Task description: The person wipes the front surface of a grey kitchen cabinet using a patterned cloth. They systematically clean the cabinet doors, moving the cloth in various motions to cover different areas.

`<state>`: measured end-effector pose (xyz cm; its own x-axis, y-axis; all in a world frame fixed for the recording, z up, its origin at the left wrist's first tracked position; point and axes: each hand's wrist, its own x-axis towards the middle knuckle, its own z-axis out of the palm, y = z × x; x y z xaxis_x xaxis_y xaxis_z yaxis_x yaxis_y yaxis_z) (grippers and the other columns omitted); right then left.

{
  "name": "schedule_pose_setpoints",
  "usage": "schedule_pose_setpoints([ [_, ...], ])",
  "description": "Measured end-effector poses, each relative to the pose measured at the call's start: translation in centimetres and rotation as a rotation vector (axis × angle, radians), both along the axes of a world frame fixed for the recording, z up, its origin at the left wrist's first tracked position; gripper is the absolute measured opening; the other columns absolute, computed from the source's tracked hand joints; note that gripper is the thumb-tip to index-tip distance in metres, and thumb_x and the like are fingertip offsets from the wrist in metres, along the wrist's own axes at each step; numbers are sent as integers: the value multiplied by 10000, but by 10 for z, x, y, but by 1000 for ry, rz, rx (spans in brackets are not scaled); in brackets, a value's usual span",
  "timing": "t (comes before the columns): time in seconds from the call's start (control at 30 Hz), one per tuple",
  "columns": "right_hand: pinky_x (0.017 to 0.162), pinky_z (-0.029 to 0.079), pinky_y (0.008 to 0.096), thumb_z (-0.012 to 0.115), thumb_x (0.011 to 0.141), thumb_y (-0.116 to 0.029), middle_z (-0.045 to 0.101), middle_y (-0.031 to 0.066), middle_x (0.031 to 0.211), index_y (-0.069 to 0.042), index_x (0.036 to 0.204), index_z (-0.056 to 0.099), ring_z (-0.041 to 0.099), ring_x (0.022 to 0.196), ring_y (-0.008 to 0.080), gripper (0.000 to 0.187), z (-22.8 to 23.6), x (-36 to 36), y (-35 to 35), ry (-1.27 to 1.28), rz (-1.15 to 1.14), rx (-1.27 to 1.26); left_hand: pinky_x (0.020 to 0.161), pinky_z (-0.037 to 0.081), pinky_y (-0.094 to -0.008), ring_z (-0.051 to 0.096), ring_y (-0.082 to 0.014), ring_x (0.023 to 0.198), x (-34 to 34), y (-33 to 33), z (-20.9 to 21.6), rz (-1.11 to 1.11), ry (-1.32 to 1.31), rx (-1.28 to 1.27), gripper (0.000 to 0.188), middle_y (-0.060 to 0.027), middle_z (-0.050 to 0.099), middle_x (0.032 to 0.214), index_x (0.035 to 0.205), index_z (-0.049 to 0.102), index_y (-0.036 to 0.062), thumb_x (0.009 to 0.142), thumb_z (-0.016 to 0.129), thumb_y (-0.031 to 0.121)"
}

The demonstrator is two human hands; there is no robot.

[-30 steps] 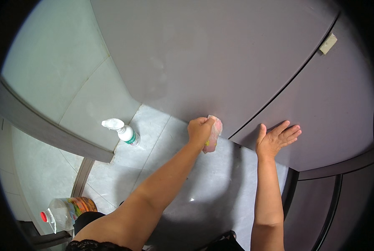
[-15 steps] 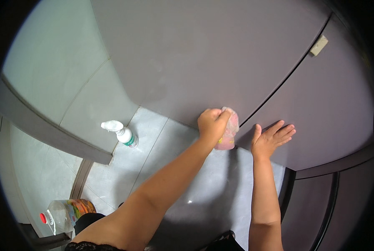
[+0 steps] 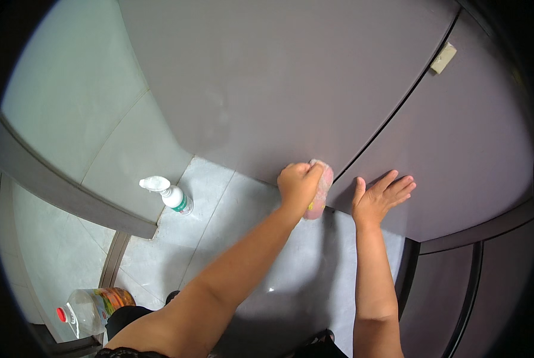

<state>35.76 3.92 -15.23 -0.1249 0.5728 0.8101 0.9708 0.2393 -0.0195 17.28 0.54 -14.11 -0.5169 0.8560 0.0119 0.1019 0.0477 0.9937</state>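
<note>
Bunched in my left hand (image 3: 300, 184) is a pink cloth (image 3: 318, 191) with pale and yellow patches. The fingers are closed round it, and it lies against the bottom edge of a grey-mauve panel (image 3: 267, 83), close to the dark seam. My right hand (image 3: 381, 200) rests open with spread fingers on the neighbouring panel (image 3: 464, 137), right of that seam. Its palm side is hidden. Left of my left arm, a white spray bottle (image 3: 173, 196) with a green label stands on the tiled floor (image 3: 213, 197).
A large clear jug (image 3: 94, 310) with a red cap and colourful label is at the lower left, beside my dark clothing. A small cream block (image 3: 443, 58) sits by the seam, upper right. A grey frame (image 3: 82, 191) runs along the left wall.
My left hand and the cloth have shifted slightly down and left along the panel's bottom edge. The whole view has moved a little. My right hand keeps its place on the panel.
</note>
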Motion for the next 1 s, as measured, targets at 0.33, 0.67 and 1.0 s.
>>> schedule_pose_setpoints([
  [0.33, 1083, -46, 704, 528, 926, -541, -234, 213, 1573, -133, 1548, -110, -218, 1432, 468, 980, -3, 2, 5, -10, 9, 36, 639, 458, -380, 574, -254, 679, 6, -5, 26, 141, -62, 199, 327, -126, 572, 688, 652, 624, -13, 789, 657, 282],
  [0.67, 1082, -80, 693, 497, 938, -556, -237, 209, 1573, -117, 1546, -108, -236, 1430, 455, 964, -5, 2, 2, -11, 20, 37, 680, 478, -341, 606, -200, 752, -1, -7, -12, -11, 80, -110, 306, -124, 634, 827, 765, 687, -48, 793, 686, 257],
  [1.0, 1080, -69, 700, 491, 945, -547, -244, 211, 1570, -120, 1545, -117, -235, 1430, 458, 955, -2, 1, 6, -19, 17, 50, 639, 441, -384, 536, -222, 660, -3, -3, -26, 83, -104, -35, 365, -121, 565, 738, 626, 558, -20, 787, 659, 291],
])
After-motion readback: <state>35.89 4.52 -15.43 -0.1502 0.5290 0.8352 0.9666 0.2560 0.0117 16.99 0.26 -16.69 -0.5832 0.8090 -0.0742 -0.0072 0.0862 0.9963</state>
